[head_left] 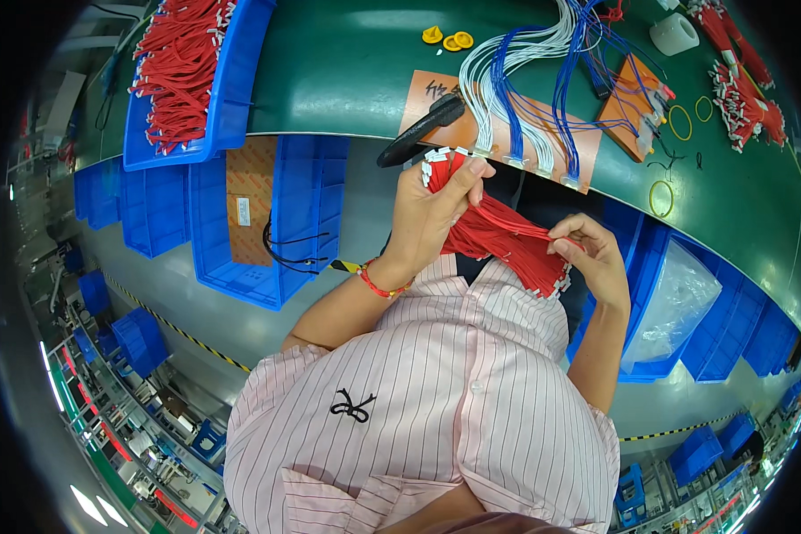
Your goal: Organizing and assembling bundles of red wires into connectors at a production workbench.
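A bundle of red wires (494,233) with small white connectors at both ends hangs between my hands, just off the table's near edge. My left hand (436,203) is closed around the bundle near its upper left end, thumb on top. At the bundle's right side, my right hand (592,254) pinches some of the red wires between thumb and fingers. Beyond my left hand, white wires (482,107) and blue wires (510,98) lie over an orange board (432,89). A black-handled tool (423,129) juts over the table edge beside that board.
A blue bin (227,98) of red wires (182,71) stands at the left on the green table (347,67). Yellow rubber bands (661,198), a white roll (674,34) and more red bundles (740,102) lie at the right. Blue crates (311,214) sit below the table edge.
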{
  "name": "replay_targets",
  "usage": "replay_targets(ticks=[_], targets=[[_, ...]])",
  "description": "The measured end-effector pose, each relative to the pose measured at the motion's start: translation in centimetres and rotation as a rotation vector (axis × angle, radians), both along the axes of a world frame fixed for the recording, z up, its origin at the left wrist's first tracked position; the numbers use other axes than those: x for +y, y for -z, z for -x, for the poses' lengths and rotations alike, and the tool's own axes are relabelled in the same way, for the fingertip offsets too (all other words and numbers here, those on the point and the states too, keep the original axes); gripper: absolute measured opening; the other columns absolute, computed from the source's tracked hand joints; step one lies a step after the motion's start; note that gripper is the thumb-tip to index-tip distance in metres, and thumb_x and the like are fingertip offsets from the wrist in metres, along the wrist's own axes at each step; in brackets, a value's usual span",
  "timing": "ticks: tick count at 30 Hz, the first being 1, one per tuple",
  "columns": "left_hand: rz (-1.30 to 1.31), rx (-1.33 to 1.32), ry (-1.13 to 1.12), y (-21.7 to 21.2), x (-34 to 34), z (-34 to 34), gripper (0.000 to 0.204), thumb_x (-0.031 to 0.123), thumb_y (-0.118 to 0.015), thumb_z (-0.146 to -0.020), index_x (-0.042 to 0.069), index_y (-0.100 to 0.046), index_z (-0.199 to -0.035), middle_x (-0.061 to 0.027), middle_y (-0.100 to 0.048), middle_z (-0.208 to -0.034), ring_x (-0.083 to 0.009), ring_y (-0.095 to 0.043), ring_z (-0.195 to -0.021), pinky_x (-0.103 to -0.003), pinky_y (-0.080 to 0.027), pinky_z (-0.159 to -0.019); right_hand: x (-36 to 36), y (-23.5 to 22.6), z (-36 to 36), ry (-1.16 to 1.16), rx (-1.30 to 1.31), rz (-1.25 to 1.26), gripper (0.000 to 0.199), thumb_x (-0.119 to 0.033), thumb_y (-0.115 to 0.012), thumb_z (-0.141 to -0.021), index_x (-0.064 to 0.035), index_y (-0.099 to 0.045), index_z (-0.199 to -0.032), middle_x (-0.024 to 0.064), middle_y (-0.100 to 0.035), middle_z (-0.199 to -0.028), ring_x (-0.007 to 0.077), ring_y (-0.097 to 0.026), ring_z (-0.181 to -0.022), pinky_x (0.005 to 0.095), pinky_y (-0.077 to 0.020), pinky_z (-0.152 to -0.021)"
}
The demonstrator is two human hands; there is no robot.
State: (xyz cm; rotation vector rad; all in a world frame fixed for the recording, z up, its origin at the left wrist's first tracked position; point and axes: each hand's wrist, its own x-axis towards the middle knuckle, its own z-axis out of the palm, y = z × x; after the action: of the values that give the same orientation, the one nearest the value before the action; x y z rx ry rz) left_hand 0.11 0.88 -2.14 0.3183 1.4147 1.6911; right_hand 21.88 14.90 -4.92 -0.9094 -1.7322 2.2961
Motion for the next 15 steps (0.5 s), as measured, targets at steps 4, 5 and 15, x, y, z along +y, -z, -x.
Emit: replay_targets(ticks=[4,5,15], targets=[[-0.023,-0.051,-0.034,0.2,0.1,-0.2,0.026,0.020,-0.061,-0.098,-0.005,-0.068,-0.094,0.0003,-0.057,-0.068,-0.0016,-0.034,-0.048,-0.018,-0.026,-0.046,0.4,0.9,-0.9,0.112,0.313,0.177,0.011,-0.012,-0.065,-0.091,-0.0030,-0.065,-0.098,0.0064,-0.059,-0.085,0.0133,-0.059,-0.078,0.0285,-0.0480,-0.077],[-0.035,-0.079,-0.045,0.3,0.2,-0.3,0.026,0.019,-0.061,-0.098,-0.005,-0.068,-0.095,0.0000,-0.057,-0.068,-0.0018,-0.034,-0.048,-0.019,-0.025,-0.046,0.4,1.1,-0.9,0.151,0.453,0.216,0.013,-0.014,-0.064,-0.092,-0.0031,-0.065,-0.099,0.0066,-0.058,-0.083,0.0138,-0.058,-0.076,0.0298,-0.0482,-0.077],[-0.043,-0.129,0.093,-0.3,-0.6,0.9,0.038,0.028,-0.053,-0.101,-0.007,-0.066,-0.108,-0.0112,-0.071,-0.086,-0.0032,-0.036,-0.048,-0.020,-0.030,-0.047,-2.4,-2.3,3.7,0.330,0.171,0.014,0.028,-0.016,-0.052,-0.101,0.0080,-0.066,-0.106,0.0099,-0.064,-0.081,0.0130,-0.059,-0.061,0.0251,-0.0494,-0.063]])
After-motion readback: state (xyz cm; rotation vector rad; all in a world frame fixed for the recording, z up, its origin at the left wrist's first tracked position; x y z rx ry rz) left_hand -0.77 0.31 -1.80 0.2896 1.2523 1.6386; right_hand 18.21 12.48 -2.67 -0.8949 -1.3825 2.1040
